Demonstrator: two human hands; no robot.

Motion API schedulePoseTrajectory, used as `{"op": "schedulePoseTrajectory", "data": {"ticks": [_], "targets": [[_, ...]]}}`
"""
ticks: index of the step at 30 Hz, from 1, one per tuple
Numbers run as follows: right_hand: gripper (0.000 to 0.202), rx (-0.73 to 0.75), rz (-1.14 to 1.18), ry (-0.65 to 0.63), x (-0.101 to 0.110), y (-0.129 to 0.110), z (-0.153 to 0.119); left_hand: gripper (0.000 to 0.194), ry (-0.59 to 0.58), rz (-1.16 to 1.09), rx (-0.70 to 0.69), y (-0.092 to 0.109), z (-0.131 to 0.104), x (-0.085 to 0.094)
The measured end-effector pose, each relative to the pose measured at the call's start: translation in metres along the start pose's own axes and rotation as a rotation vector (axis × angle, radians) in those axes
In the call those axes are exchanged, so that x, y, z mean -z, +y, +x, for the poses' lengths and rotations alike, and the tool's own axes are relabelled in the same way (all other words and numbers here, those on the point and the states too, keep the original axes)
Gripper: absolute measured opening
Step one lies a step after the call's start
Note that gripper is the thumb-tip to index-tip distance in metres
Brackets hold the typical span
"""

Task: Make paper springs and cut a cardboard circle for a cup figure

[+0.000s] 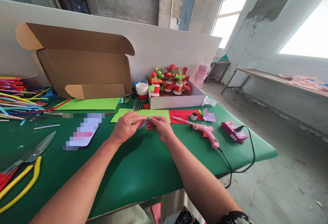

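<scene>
My left hand (127, 127) and my right hand (161, 127) meet over the middle of the green table, fingers pinched. Between their fingertips is a small piece of purple paper (144, 123), partly hidden by the fingers. Behind the hands lie a light green paper sheet (123, 114) and a red paper sheet (176, 119). To the right of my right hand rests a pink glue gun (207, 132), its nozzle end over the red sheet. A small paper roll (194, 116) and purple paper scraps (209, 115) sit behind the glue gun.
A white box (176, 103) holds several red and green paper figures, beside stacked paper cups (142, 90). An open cardboard box (87, 70) stands at the back left. Scissors (33, 159), a phone (87, 131) and pipe cleaners (20, 97) lie left; a purple power strip (234, 131) and its cable lie right.
</scene>
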State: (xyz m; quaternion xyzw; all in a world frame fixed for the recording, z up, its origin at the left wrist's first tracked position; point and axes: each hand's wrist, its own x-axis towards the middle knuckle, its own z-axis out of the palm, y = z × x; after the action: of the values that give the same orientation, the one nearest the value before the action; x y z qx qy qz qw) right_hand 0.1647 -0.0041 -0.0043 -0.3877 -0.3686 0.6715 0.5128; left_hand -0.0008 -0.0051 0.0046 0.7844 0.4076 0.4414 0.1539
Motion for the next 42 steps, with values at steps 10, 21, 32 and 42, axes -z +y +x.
{"op": "schedulePoseTrajectory", "data": {"ticks": [10,21,32,42], "targets": [[0.028,-0.048,0.058,0.02,0.0,-0.003,0.0,0.031,-0.073,0.177,-0.17,-0.005,-0.001,0.006],[0.037,0.139,-0.061,0.027,-0.001,-0.005,0.0,0.041,0.036,-0.241,0.367,0.012,0.004,0.008],[0.039,0.109,-0.102,-0.039,-0.002,0.0,0.0,0.036,-0.092,-0.369,0.429,0.016,0.002,-0.002],[0.032,-0.019,-0.146,-0.204,0.003,-0.005,-0.004,0.032,-0.194,-0.549,0.44,0.014,-0.001,0.002]]}}
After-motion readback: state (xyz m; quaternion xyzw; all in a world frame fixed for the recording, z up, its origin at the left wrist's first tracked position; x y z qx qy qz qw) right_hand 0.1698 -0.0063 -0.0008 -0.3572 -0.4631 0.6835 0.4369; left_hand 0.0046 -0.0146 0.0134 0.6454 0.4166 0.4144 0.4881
